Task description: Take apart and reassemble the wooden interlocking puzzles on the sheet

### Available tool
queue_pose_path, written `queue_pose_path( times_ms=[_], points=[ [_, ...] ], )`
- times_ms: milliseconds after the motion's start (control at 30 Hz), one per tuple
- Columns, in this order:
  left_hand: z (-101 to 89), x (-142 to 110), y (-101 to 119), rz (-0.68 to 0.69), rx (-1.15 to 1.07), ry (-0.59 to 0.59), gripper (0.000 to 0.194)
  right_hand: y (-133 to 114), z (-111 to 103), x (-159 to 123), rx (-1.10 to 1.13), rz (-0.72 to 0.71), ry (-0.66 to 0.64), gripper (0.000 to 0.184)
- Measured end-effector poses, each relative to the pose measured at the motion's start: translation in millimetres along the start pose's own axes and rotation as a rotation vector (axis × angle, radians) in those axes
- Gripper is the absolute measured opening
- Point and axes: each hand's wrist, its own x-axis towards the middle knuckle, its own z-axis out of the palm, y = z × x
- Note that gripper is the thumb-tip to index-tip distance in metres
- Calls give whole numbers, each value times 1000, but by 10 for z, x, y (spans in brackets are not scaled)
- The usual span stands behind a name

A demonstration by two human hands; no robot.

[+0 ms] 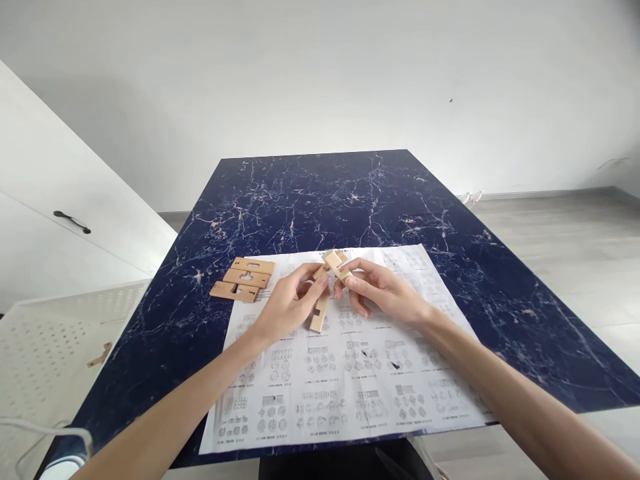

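Several notched wooden puzzle pieces (334,259), crossed against one another, are between my two hands above the instruction sheet. My left hand (295,299) is closed, thumb and fingers pinching the left side of these pieces. From the right, my right hand (380,288) pinches the lower right end of a piece between thumb and fingertips. Below my left thumb, a pale notched wooden bar (318,319) slants down over the sheet; its upper end is hidden by the hand. Whether the crossed pieces interlock cannot be made out.
The printed instruction sheet (320,400), covered in small diagrams, lies on the dark blue marbled table (310,200). Three numbered wooden plates with cut-outs (247,278) overlap at its upper left. A white perforated surface (55,333) and a cabinet (65,173) stand left.
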Motion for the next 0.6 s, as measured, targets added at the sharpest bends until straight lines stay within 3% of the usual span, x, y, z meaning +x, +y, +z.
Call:
queue_pose_path(
  times_ms=[267,600],
  points=[
    [13,-33,13,-5,-43,-60,45,-13,65,15,-2,29,31,36],
    [8,-40,21,23,-10,-53,46,-16,85,1,-32,16,69,42]
  ],
)
